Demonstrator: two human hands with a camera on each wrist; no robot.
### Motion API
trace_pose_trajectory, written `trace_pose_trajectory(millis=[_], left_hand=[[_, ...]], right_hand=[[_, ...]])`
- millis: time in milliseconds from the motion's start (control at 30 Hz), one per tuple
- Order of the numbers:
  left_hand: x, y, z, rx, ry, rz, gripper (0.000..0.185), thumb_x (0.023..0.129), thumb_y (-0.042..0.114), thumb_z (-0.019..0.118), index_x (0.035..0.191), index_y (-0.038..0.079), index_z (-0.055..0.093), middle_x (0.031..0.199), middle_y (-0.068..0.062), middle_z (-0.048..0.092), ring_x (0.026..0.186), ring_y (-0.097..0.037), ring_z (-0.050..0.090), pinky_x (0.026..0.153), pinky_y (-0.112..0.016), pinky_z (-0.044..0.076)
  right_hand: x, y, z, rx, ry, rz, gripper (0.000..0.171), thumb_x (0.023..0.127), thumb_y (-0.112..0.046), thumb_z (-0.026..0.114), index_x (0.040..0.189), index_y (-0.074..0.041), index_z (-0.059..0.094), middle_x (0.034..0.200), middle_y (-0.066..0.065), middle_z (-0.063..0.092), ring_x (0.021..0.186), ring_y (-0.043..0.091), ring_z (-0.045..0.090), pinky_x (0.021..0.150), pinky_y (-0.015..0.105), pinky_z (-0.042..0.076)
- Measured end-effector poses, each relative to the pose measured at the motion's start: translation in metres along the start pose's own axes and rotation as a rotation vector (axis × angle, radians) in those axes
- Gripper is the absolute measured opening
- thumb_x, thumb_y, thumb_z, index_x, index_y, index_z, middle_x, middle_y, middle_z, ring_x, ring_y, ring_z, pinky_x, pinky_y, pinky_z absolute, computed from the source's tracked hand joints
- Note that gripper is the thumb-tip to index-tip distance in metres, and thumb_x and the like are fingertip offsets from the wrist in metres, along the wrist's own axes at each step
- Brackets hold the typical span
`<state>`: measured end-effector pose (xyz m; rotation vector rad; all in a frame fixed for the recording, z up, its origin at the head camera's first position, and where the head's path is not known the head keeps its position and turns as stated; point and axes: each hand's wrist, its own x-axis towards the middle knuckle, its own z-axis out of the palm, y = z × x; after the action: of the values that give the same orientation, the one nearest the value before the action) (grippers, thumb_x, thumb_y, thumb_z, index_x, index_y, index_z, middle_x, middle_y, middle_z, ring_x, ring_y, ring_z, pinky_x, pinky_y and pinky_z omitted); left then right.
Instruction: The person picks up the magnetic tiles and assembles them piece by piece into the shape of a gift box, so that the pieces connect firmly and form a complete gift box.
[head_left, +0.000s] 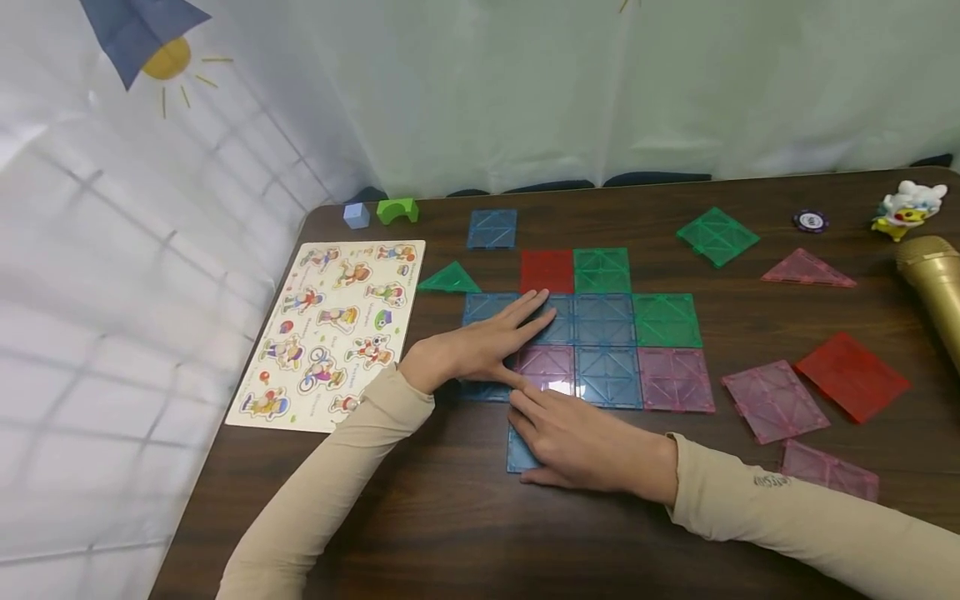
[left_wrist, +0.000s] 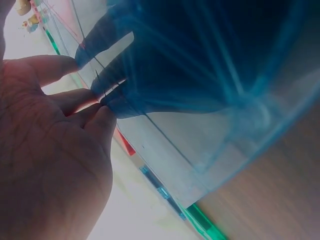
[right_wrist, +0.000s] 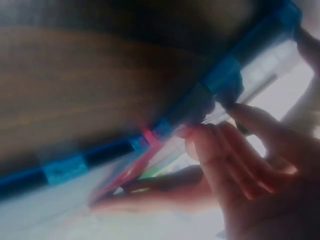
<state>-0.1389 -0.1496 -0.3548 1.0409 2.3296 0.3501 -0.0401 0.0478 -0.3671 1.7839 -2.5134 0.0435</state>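
Translucent magnetic tiles lie edge to edge in a flat patch, with blue tiles (head_left: 606, 319), a pink tile (head_left: 677, 379), green tiles (head_left: 666, 320) and a red tile (head_left: 546, 271). My left hand (head_left: 486, 340) rests on the patch's left part, fingers spread and straight, tips on the tiles. Just below the patch's near edge, my right hand (head_left: 581, 437) holds a blue square tile (head_left: 519, 452), thumb at its near edge and fingers at its far side. That hand covers most of the tile. The hands meet near the left thumb. Both wrist views are blurred.
Left of the patch lies a picture puzzle board (head_left: 322, 325). Loose tiles include a red square (head_left: 852, 377), a pink square (head_left: 776, 401) and a green triangle (head_left: 452, 278). A gold microphone (head_left: 933, 279), small figurine (head_left: 907, 208) and poker chip (head_left: 810, 221) are at right.
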Motion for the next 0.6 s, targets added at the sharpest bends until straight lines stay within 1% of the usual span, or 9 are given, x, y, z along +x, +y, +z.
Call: trace_pose_trajectory(millis=[67,167,233,300,333,400,467,533,600], left_hand=[[0.000,0.000,0.000,0.001,0.000,-0.001,0.103,0.095,0.036,0.078,0.168,0.007,0.011,0.176,-0.011,-0.008,0.161,-0.025,-0.011,0.128,-0.046,0.019],[0.001,0.000,0.000,-0.003,-0.002,-0.002,0.105,0.094,0.039,0.078,0.168,0.008,0.011,0.176,-0.010,-0.010,0.161,-0.024,-0.012,0.128,-0.046,0.017],[0.001,-0.001,0.000,-0.014,-0.004,-0.001,0.106,0.094,0.041,0.078,0.168,0.009,0.010,0.176,-0.009,-0.011,0.161,-0.023,-0.013,0.128,-0.046,0.016],[0.001,-0.001,-0.001,-0.031,-0.006,-0.004,0.109,0.092,0.045,0.079,0.169,0.010,0.010,0.176,-0.008,-0.012,0.161,-0.022,-0.014,0.128,-0.046,0.015],[0.001,-0.001,-0.001,-0.038,-0.006,-0.003,0.110,0.092,0.046,0.079,0.169,0.010,0.010,0.176,-0.008,-0.012,0.161,-0.022,-0.014,0.129,-0.046,0.014],[0.001,0.000,-0.001,-0.049,-0.007,-0.006,0.111,0.091,0.047,0.080,0.169,0.010,0.009,0.176,-0.007,-0.012,0.161,-0.022,-0.014,0.129,-0.046,0.013],[0.001,0.000,-0.001,-0.052,-0.007,-0.007,0.112,0.090,0.048,0.080,0.169,0.010,0.009,0.176,-0.007,-0.012,0.161,-0.022,-0.014,0.129,-0.046,0.013],[0.000,0.000,0.000,-0.053,-0.005,-0.003,0.112,0.090,0.047,0.080,0.169,0.010,0.009,0.176,-0.008,-0.012,0.161,-0.023,-0.014,0.128,-0.046,0.013],[0.000,0.000,0.001,-0.058,-0.004,0.001,0.112,0.090,0.046,0.080,0.168,0.009,0.009,0.176,-0.008,-0.012,0.161,-0.023,-0.013,0.128,-0.046,0.014]], right_hand=[[-0.002,0.001,-0.001,0.014,-0.020,-0.002,0.071,0.101,-0.061,0.060,0.136,0.000,0.066,0.125,0.012,0.058,0.118,0.024,0.056,0.103,0.037,0.053],[-0.009,0.012,-0.006,0.151,-0.064,0.005,0.065,0.104,-0.056,0.057,0.141,-0.002,0.064,0.135,0.013,0.058,0.128,0.026,0.056,0.107,0.043,0.051],[-0.018,0.028,-0.012,0.290,-0.062,0.035,0.057,0.106,-0.050,0.059,0.140,-0.004,0.065,0.135,0.011,0.060,0.125,0.025,0.059,0.102,0.044,0.054],[-0.032,0.050,-0.018,0.403,-0.017,0.091,0.045,0.105,-0.040,0.064,0.135,-0.007,0.069,0.129,0.008,0.063,0.116,0.021,0.062,0.095,0.044,0.057],[-0.040,0.063,-0.021,0.424,0.028,0.118,0.039,0.103,-0.035,0.068,0.131,-0.008,0.071,0.125,0.006,0.064,0.111,0.019,0.063,0.091,0.043,0.058],[-0.057,0.088,-0.027,0.431,0.114,0.196,0.029,0.098,-0.024,0.076,0.123,-0.008,0.074,0.119,0.004,0.064,0.105,0.018,0.064,0.086,0.043,0.059],[-0.074,0.114,-0.031,0.395,0.179,0.280,0.027,0.094,-0.016,0.080,0.118,-0.007,0.075,0.119,0.006,0.064,0.106,0.022,0.064,0.085,0.046,0.058],[-0.090,0.137,-0.032,0.355,0.205,0.377,0.031,0.091,-0.012,0.082,0.120,-0.005,0.074,0.124,0.012,0.062,0.111,0.030,0.062,0.087,0.053,0.056],[-0.105,0.157,-0.033,0.328,0.200,0.488,0.036,0.091,-0.010,0.082,0.125,-0.003,0.071,0.131,0.018,0.058,0.116,0.038,0.059,0.086,0.058,0.053]])
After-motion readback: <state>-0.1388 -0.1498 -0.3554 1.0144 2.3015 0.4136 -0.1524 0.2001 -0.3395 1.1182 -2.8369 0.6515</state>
